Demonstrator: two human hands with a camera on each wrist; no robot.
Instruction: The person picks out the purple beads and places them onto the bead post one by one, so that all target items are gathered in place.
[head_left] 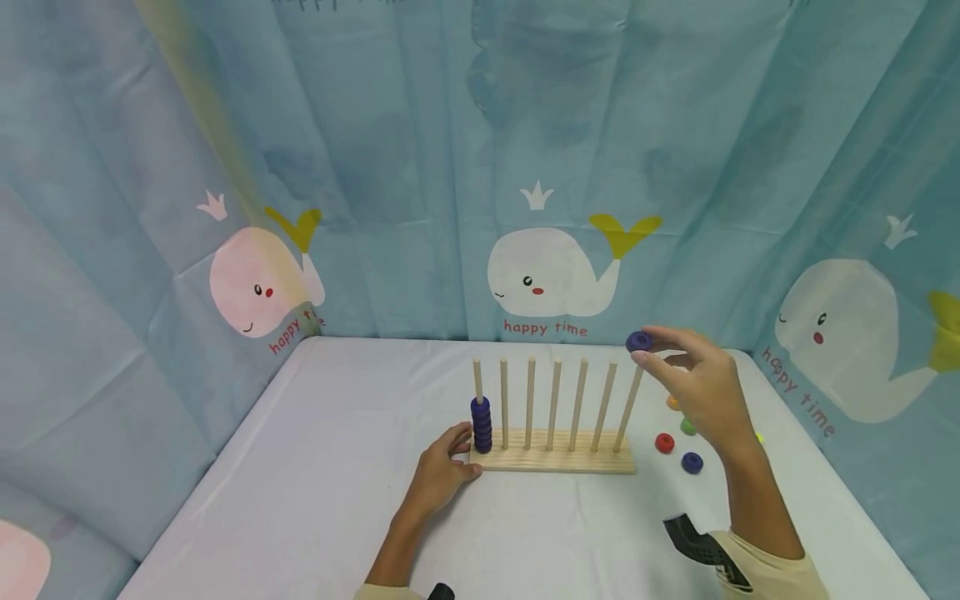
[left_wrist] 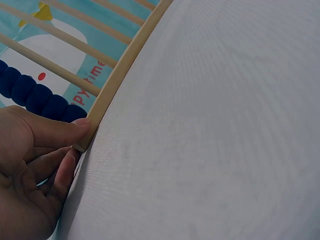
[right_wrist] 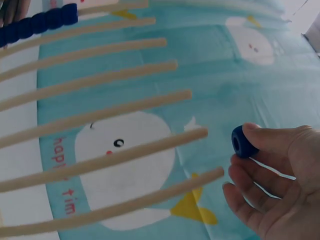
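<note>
A wooden peg stand with a flat base and a row of several upright pegs stands on the white table. On its leftmost peg is a stack of dark blue beads. My left hand grips the left end of the base, thumb on one side and fingers on the other, as the left wrist view shows. My right hand pinches a single dark blue bead between thumb and fingers. In the head view that bead is right by the top of the rightmost peg; its hole shows in the right wrist view.
Loose beads lie right of the stand: a red bead, a blue bead, a green bead and an orange bead. A yellow bead is partly hidden by my right forearm. A whale-print curtain hangs behind the table.
</note>
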